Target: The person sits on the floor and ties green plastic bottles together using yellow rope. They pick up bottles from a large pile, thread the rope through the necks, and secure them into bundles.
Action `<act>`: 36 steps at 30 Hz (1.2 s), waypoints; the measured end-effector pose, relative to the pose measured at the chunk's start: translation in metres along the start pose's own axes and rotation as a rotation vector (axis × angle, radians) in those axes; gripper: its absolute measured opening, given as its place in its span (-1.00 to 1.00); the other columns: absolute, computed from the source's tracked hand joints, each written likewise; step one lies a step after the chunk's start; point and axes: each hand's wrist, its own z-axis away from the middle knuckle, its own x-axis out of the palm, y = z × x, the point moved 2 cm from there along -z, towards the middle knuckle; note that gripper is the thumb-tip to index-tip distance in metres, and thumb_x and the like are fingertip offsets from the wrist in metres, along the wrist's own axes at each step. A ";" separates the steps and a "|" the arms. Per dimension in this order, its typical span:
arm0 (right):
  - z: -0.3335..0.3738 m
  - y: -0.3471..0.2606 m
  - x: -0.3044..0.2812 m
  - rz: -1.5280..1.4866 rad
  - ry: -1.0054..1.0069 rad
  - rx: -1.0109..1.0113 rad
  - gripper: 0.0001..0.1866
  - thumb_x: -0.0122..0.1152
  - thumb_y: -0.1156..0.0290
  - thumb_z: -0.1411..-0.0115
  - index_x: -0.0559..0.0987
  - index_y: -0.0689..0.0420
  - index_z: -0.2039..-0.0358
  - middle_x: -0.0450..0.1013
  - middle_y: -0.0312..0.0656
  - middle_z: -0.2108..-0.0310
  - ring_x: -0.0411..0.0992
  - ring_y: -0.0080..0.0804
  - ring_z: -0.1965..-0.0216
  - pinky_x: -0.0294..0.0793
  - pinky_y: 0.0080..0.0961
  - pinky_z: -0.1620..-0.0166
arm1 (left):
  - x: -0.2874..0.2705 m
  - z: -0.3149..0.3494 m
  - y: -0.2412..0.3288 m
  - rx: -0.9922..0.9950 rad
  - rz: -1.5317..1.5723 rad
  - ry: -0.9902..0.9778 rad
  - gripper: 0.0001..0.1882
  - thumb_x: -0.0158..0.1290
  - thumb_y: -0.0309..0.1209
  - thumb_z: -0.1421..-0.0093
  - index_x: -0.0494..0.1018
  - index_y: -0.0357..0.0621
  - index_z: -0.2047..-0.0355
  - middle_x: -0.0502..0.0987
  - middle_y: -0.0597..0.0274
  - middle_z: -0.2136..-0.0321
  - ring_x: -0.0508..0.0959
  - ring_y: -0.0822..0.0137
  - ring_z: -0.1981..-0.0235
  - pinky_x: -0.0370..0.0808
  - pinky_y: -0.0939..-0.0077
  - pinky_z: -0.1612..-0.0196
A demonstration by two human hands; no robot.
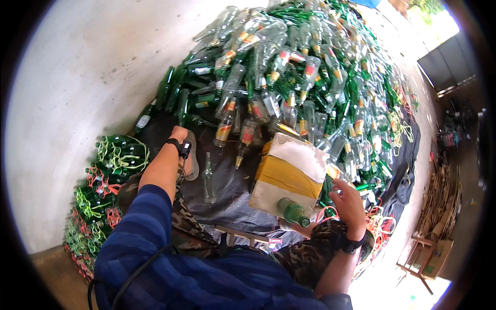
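Note:
My left hand [180, 134] reaches forward on the left, closed at the neck end of a green glass bottle [183, 106] at the pile's lower edge. On the right, my right hand [349, 202] hovers beside a white box with yellow tape [289, 168]; its fingers are curved and apart, with nothing seen in them. A green bottle [293, 211] lies on the box's near edge, its mouth toward me. One clear bottle [208, 178] lies on the black sheet [232, 181] between my legs.
A tall heap of green and clear bottles [289, 67] fills the far side. Tied bundles of green bottles [121, 155] stand along the white wall [88, 77] at left. Red and orange straps [380, 225] lie at right, near a wooden stand [421, 258] and stacked cardboard [439, 206].

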 end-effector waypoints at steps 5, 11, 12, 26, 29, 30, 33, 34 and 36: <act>0.003 0.003 0.000 0.011 0.000 0.059 -0.58 0.33 0.37 -0.21 0.59 0.17 -0.08 0.64 0.02 0.15 0.62 -0.01 0.20 0.59 -0.22 0.09 | 0.005 -0.003 0.013 0.123 -0.074 -0.045 -0.55 0.17 -0.22 -0.32 0.61 -0.44 0.02 0.68 -0.20 0.05 0.70 -0.12 0.04 0.59 0.12 0.07; 0.004 0.010 0.000 -0.005 0.011 0.002 -0.61 0.31 0.35 -0.23 0.59 0.18 -0.06 0.64 0.05 0.16 0.61 0.10 0.13 0.57 -0.14 0.06 | -0.002 0.012 0.037 -0.084 0.398 -0.054 -0.49 -0.03 -0.05 -0.49 0.53 -0.36 0.04 0.64 0.07 0.46 0.63 0.27 0.54 0.54 0.31 0.52; 0.009 0.013 0.000 0.014 0.030 -0.006 -0.61 0.30 0.35 -0.23 0.59 0.18 -0.05 0.64 0.04 0.17 0.61 0.10 0.12 0.57 -0.14 0.05 | -0.010 0.029 0.056 -0.026 0.328 -0.025 -0.48 -0.06 -0.04 -0.50 0.53 -0.37 0.07 0.64 0.06 0.48 0.63 0.25 0.56 0.54 0.31 0.52; 0.034 0.007 -0.016 -0.016 0.132 -0.204 -0.63 0.27 0.29 -0.24 0.63 0.18 -0.01 0.67 0.04 0.22 0.62 0.09 0.12 0.57 -0.12 0.01 | -0.158 0.242 0.160 0.490 -0.334 0.133 -0.51 0.03 -0.08 -0.39 0.60 -0.37 0.19 0.68 -0.20 0.27 0.71 -0.12 0.25 0.61 0.03 0.16; 0.030 0.013 -0.005 -0.013 0.105 -0.185 -0.62 0.28 0.27 -0.23 0.64 0.14 -0.02 0.67 0.03 0.21 0.63 0.07 0.12 0.59 -0.14 0.01 | -0.147 0.314 0.195 0.941 -0.487 0.259 -0.50 0.10 -0.03 -0.30 0.60 -0.34 0.23 0.64 -0.31 0.25 0.64 -0.26 0.13 0.56 -0.10 0.02; 0.031 0.014 -0.002 -0.005 0.096 -0.165 -0.62 0.28 0.27 -0.22 0.64 0.13 -0.02 0.67 0.02 0.20 0.63 0.06 0.12 0.59 -0.14 0.01 | -0.139 0.348 0.211 0.985 -0.488 0.241 -0.52 0.10 -0.03 -0.30 0.60 -0.29 0.24 0.64 -0.24 0.31 0.64 -0.25 0.21 0.55 -0.07 0.12; 0.030 0.017 0.006 0.005 0.072 -0.140 -0.63 0.27 0.27 -0.22 0.65 0.11 -0.02 0.67 0.00 0.21 0.63 0.06 0.12 0.60 -0.14 0.03 | -0.117 0.428 0.244 1.107 -0.460 0.092 -0.57 0.12 -0.02 -0.30 0.61 -0.20 0.25 0.66 -0.12 0.37 0.65 -0.21 0.28 0.56 -0.04 0.21; 0.029 0.017 0.008 0.016 0.061 -0.131 -0.63 0.27 0.27 -0.22 0.65 0.11 -0.02 0.67 0.00 0.21 0.63 0.06 0.12 0.60 -0.14 0.03 | -0.105 0.446 0.250 1.128 -0.433 0.047 -0.57 0.14 -0.02 -0.30 0.60 -0.20 0.26 0.66 -0.12 0.37 0.65 -0.19 0.29 0.56 -0.04 0.21; 0.025 0.015 0.012 0.030 0.035 -0.125 -0.63 0.26 0.29 -0.23 0.65 0.11 -0.03 0.67 0.00 0.22 0.62 0.07 0.12 0.59 -0.11 0.04 | -0.080 0.469 0.254 1.224 -0.404 -0.026 -0.58 0.14 -0.02 -0.30 0.60 -0.19 0.26 0.66 -0.11 0.38 0.66 -0.16 0.30 0.56 -0.03 0.23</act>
